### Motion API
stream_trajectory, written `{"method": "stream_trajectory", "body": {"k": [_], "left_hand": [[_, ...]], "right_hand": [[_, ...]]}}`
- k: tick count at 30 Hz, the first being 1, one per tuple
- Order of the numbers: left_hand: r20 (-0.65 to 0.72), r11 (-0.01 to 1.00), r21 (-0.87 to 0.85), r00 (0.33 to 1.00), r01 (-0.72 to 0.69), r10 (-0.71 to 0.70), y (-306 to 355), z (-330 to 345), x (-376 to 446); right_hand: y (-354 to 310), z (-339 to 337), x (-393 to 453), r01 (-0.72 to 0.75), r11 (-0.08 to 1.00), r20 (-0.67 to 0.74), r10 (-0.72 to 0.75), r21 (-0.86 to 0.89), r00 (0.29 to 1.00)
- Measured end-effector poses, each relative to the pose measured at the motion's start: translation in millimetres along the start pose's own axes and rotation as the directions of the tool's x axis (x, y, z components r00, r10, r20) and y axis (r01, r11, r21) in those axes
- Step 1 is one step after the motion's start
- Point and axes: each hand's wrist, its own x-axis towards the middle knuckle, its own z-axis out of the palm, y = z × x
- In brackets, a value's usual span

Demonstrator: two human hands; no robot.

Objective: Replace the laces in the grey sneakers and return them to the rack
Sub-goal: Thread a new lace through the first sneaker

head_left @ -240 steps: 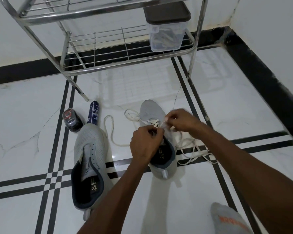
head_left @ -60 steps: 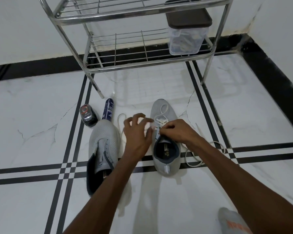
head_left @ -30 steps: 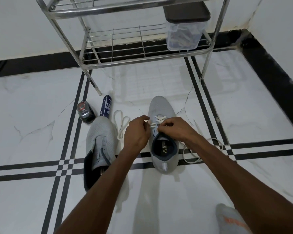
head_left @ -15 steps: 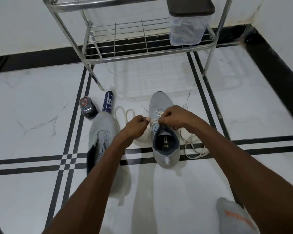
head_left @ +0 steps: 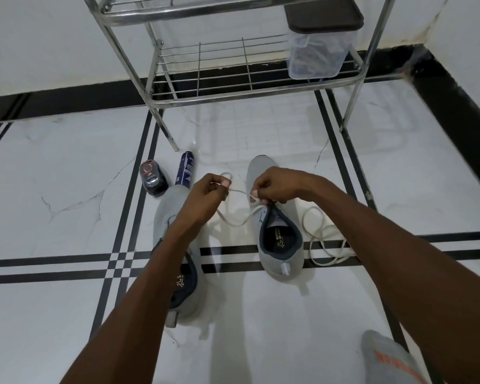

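Half a second ago both hands crowded the eyelets; now the left hand (head_left: pixel 208 194) has drawn a white lace (head_left: pixel 234 221) sideways from the right sneaker (head_left: pixel 279 239), pinching it, while the right hand (head_left: pixel 272 188) pinches lace at the tongue. Lacing looks midway. Left of this sneaker lies its unlaced mate (head_left: pixel 178 245); beyond it stands the rack (head_left: pixel 250 90) on white marble floor (head_left: pixel 53 203).

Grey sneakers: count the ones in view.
2. One sneaker stands under the right hand; the other sneaker lies beside it, partly hidden by the left arm.
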Motion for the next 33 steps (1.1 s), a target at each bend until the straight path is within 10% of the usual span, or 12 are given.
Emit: {"method": "stream_trajectory", "body": {"k": [5,12,18,23,28,30,33], "left_hand": [[0.004,0.979,0.204,1.0,-0.007,0.006,-7.0,-11.5,-0.7],[-0.044,0.918,0.396,0.998,-0.025,0.047,6.4,2.8,4.1],[-0.345,0.893,0.438,0.937,0.103,0.061,10.7,3.3,3.0],[-0.221,0.946,0.32,0.968,-0.043,0.119,11.3,1.5,3.6],[-0.161,0.955,0.287,0.979,-0.078,0.128,9.9,-1.7,0.4],[-0.16,0.957,0.283,0.981,-0.065,0.114,6.1,-3.5,-0.7],[-0.154,0.965,0.26,0.984,-0.043,0.085,5.3,-3.6,-3.8]], "right_hand": [[18.2,-8.2,11.4,-0.211,0.977,-0.477,0.201,0.034,0.855],[-10.2,6.0,0.4,0.07,0.976,-0.06,-0.059,0.206,0.996],[-10.6,-9.2,7.2,0.168,0.975,-0.57,-0.055,0.147,0.82],[-25.0,8.1,9.1,0.131,0.983,-0.101,-0.144,-0.127,0.984],[-19.3,3.9,11.4,0.051,0.999,-0.021,-0.051,-0.01,0.998],[-16.2,-3.4,13.5,0.026,1.0,-0.195,-0.024,0.005,0.981],[-4.7,-7.5,20.3,-0.013,1.0,-0.64,0.002,-0.014,0.768]]}}
